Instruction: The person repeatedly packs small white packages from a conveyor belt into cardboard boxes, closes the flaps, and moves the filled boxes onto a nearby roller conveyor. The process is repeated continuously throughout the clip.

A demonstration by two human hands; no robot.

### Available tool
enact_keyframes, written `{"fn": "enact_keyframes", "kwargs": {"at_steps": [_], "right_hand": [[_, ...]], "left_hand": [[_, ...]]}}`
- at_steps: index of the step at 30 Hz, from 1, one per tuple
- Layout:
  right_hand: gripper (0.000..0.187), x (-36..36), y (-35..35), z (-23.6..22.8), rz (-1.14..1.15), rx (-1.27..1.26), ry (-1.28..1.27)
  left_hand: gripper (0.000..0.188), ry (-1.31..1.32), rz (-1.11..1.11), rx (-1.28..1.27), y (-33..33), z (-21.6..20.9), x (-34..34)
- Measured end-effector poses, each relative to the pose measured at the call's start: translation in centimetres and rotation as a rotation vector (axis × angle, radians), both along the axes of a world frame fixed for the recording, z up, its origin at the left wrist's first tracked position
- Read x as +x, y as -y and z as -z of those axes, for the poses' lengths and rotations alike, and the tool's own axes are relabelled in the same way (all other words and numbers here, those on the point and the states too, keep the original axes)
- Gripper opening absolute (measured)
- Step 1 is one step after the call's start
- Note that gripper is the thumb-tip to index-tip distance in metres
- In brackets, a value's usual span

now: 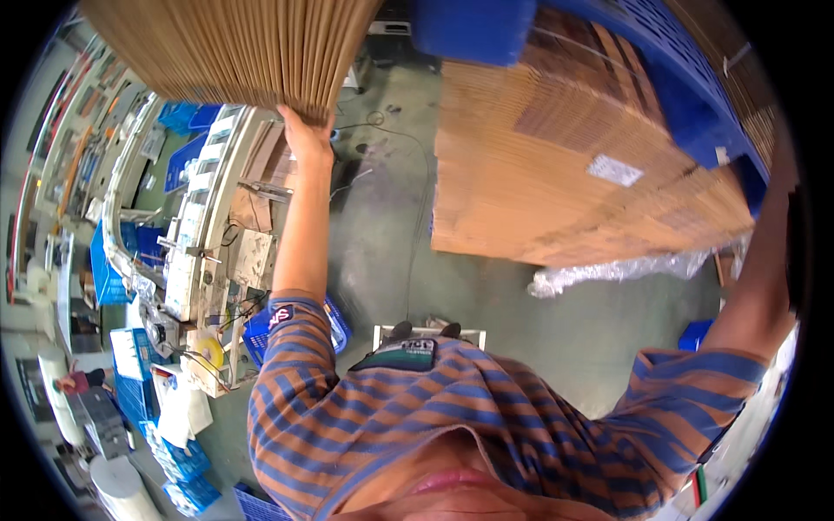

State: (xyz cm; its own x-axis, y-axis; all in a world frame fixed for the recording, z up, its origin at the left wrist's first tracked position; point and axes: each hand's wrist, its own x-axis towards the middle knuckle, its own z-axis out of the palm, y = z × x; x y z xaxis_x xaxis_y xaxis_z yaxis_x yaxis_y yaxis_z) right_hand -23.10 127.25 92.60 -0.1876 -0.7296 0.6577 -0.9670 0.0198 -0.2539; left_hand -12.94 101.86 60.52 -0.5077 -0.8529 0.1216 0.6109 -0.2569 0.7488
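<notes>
My left arm is raised, and my left hand [309, 139] grips the lower edge of a thick bundle of flattened cardboard boxes [234, 52]. The thumb shows at the near edge; the other fingers are mostly hidden by the cardboard. Many folded layers stand side by side in the bundle, which runs out of the picture at the top. My right arm reaches up along the right rim, beside more stacked cardboard [756, 95]. The right hand itself is cut off by the dark edge of the view.
A large stack of flat cardboard [512, 182] with a white label stands ahead on the right, beside blue plastic pallets [678, 78]. Clear plastic wrap [625, 271] trails below it. A conveyor line [204, 200] runs along the left. Cables cross the floor; another person [82, 379] is far left.
</notes>
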Motion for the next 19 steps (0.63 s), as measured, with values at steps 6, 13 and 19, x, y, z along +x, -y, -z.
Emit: {"fn": "enact_keyframes", "kwargs": {"at_steps": [6,13,19], "right_hand": [[0.072,3.3,4.3,7.8,-0.118,0.278,0.023],[0.049,7.6,-15.2,35.6,0.221,0.299,0.608],[0.041,12.3,-17.8,43.6,0.326,0.434,1.126]], "left_hand": [[0.085,1.54,0.445,-0.096,-7.4,34.3,6.6],[0.056,2.047,0.645,0.384,-16.7,38.4,44.3],[0.045,1.986,0.351,0.594,-14.6,34.0,47.0]]}}
